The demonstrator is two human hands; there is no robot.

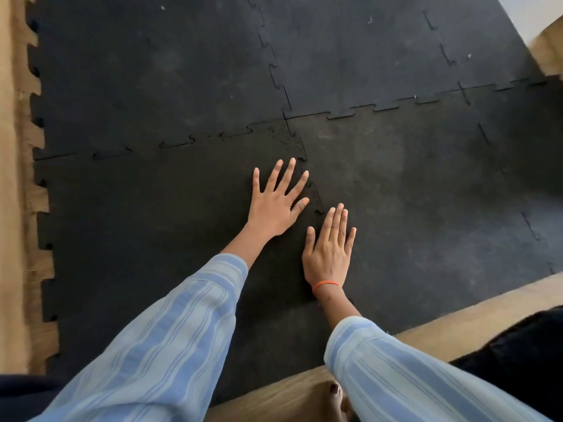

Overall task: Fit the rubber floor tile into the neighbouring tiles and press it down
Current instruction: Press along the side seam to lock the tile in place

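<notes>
two bare hands are laid flat, palms down, on black interlocking rubber matting. left hand: fingers spread wide, nothing grasped, pressed on the near-left rubber floor tile, close to that tile's right edge. right hand: fingers extended and held nearly together, nothing grasped, placed just beside the left hand across the toothed seam, partly on the neighbouring tile to the right. an orange band is worn at the right wrist. both forearms are covered by blue striped sleeves. the seam tabs beside the left fingertips are seen slightly raised and not fully flush; elsewhere the joints appear closed. two further tiles are joined along the far side. wooden floor is exposed at the left, where the matting's toothed edge is left open, and along the near right.
</notes>
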